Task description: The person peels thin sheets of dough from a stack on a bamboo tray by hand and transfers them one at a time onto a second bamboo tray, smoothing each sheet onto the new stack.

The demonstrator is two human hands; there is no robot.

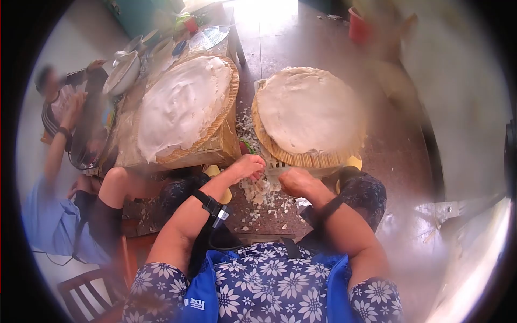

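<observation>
My left hand (251, 167) is held above the floor between my knees, its fingers curled in. Anything inside those fingers is too small to make out. Close on its right, my right hand (295, 183) is closed like a fist, and its contents, if any, are hidden. Just beyond my hands a round woven tray (301, 159) carries a broad, thick white dough-like mass (309, 110). To the left, a second woven tray (232, 99) on a wooden table holds a similar white mass (183, 105). Pale scraps (258, 191) litter the floor below my hands.
At left a person in light blue (51, 220) sits beside me; another person (64, 97) is beyond the wooden table (210, 151). Bowls, including a white basin (123, 74), crowd its far end. A red bucket (356, 27) stands at the back right. Blur covers the right side.
</observation>
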